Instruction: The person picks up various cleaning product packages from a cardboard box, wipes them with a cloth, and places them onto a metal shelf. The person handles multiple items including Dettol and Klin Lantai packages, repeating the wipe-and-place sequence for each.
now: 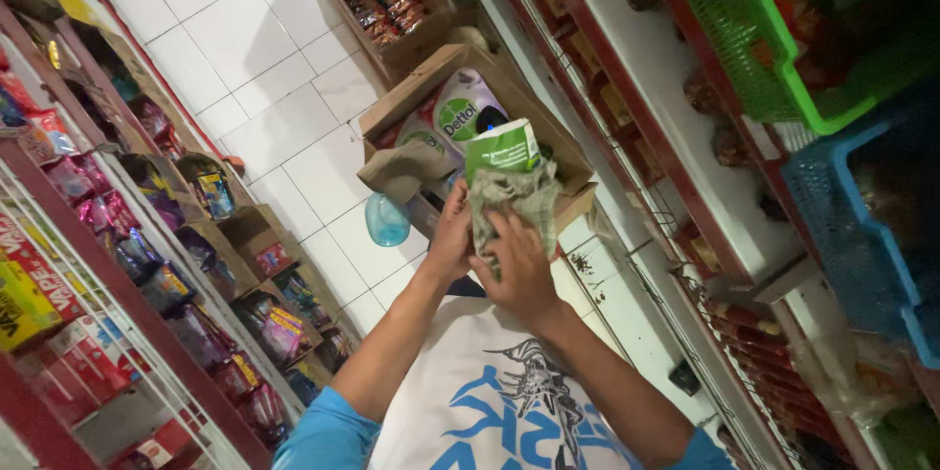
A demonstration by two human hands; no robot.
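Both hands (490,250) wipe green pouch (502,149) over tiled aisle floor (284,108).

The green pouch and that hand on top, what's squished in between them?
In the head view, a crumpled grey-green cloth lies between the right hand and the green and white refill pouch. The left hand grips from the other side.

Hidden and cut-off parts in the shop aisle

A grey cloth (509,201) covers the lower half of the green refill pouch (502,147), and the right hand (519,269) hides the cloth's bottom. The blue basket (862,225) at 3 o'clock is cut by the edge. Packets in the cardboard box (470,127) are partly hidden; the shelf goods at 8 o'clock are blurred.
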